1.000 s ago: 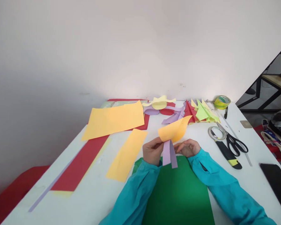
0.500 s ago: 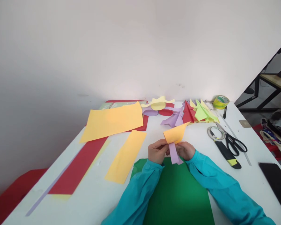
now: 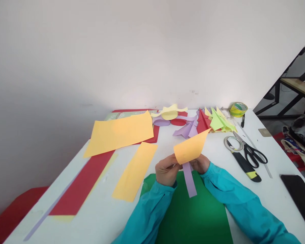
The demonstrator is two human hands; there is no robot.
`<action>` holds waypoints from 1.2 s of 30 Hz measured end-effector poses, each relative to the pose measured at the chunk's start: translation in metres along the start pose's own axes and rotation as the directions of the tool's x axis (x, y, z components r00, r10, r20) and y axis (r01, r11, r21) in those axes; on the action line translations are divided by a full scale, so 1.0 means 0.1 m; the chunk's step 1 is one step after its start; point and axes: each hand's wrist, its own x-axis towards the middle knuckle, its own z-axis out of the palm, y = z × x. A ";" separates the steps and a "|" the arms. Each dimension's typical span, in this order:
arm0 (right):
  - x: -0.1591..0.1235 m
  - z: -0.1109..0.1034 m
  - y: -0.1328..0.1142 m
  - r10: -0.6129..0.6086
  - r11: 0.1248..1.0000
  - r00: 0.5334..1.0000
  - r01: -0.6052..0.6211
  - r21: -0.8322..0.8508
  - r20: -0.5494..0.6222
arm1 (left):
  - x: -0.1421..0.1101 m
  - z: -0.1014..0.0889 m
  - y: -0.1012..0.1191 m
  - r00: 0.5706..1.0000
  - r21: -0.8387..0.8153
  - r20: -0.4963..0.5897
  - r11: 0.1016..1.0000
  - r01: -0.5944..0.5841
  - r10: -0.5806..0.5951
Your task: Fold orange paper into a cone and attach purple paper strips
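Note:
My left hand (image 3: 167, 169) pinches the lower left edge of a curled orange paper piece (image 3: 191, 149). Behind the same piece, partly covered by it, my right hand (image 3: 202, 164) has its fingers closed at the right side; their tips are hidden. A narrow purple paper strip (image 3: 189, 180) hangs straight down from under the orange piece, between both hands. Below them lies a green sheet (image 3: 193, 217) on the table. To the left is a flat orange strip of paper (image 3: 135, 172).
A large orange sheet (image 3: 119, 134) overlaps a red paper (image 3: 85, 184) at left. Folded paper planes (image 3: 204, 121) and ring-shaped paper pieces (image 3: 169, 114) stand by the wall. Scissors (image 3: 254, 154), a utility knife (image 3: 246, 166), clear tape (image 3: 226, 144), yellow tape (image 3: 238, 109) and a black phone-like slab (image 3: 298, 200) lie right.
The orange piece has tilted and come nearer, showing more of its face and covering more of my right hand. The purple strip now hangs lower and straighter. My left hand has shifted slightly left.

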 end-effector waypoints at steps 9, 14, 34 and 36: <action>0.02 -0.03 -0.03 0.115 0.992 0.993 -0.114 0.045 -0.015 | -0.01 -0.09 -0.04 0.995 0.026 -0.089 0.999 -0.030 0.033; 0.05 -0.07 -0.05 0.154 0.984 0.988 -0.152 0.092 -0.019 | 0.02 -0.05 0.14 0.983 0.037 -0.184 0.999 -0.016 0.022; -0.10 0.08 -0.11 -0.066 0.997 0.998 0.066 -0.031 -0.010 | 0.02 0.03 -0.06 0.993 -0.003 -0.104 0.998 0.055 -0.055; -0.06 0.04 -0.08 -0.031 0.999 0.999 0.030 -0.018 -0.029 | 0.03 0.01 -0.08 0.981 -0.041 -0.177 0.996 0.074 -0.080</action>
